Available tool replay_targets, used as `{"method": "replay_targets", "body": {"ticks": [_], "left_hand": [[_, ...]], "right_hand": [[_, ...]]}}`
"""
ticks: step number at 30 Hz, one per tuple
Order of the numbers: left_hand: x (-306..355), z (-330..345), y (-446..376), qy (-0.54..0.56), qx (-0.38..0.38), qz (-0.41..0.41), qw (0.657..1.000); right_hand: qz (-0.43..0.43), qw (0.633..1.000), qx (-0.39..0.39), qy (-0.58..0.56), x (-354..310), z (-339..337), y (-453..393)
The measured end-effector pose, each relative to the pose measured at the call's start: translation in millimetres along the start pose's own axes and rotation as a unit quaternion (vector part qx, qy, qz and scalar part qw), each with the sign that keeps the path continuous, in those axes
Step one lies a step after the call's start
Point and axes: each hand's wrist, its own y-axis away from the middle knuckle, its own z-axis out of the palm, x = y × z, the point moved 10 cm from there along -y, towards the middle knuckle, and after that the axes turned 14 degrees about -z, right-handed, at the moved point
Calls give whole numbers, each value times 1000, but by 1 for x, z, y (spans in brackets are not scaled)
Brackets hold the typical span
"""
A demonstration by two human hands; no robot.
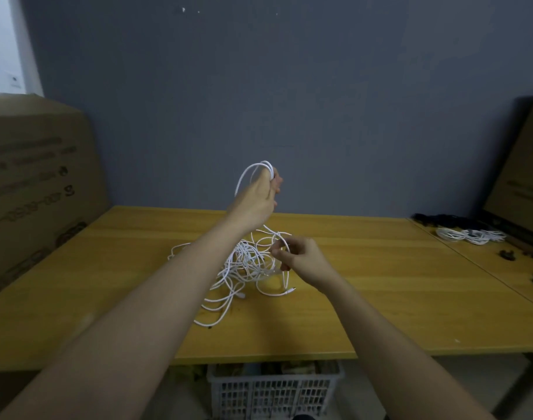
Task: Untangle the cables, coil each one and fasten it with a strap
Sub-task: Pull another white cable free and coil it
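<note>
Gripping cable loops (253, 174) aloft, left hand (256, 198); right hand (301, 259) pinches tangle (247, 262) strand.

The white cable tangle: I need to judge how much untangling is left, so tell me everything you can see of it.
The tangle is a loose heap of thin white cables, smooth and plastic-looking, lying mid-table. Loops spill toward the near edge; one plug end lies at its right. A strand rises to the left hand, which holds a few loops above the heap. The right hand pinches another strand at the heap's top right. How many cables it holds cannot be told.
</note>
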Motion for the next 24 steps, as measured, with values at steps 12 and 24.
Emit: {"method": "replay_targets", "body": {"ticks": [12,24], "left_hand": [[0,-11,12,-247,78,51,965],[-6,0,-9,-78,-72,-14,994]], "right_hand": [[-54,984,-22,166,-9,-8,-11],[-140,928,98,331,-54,-78,-64]]}}
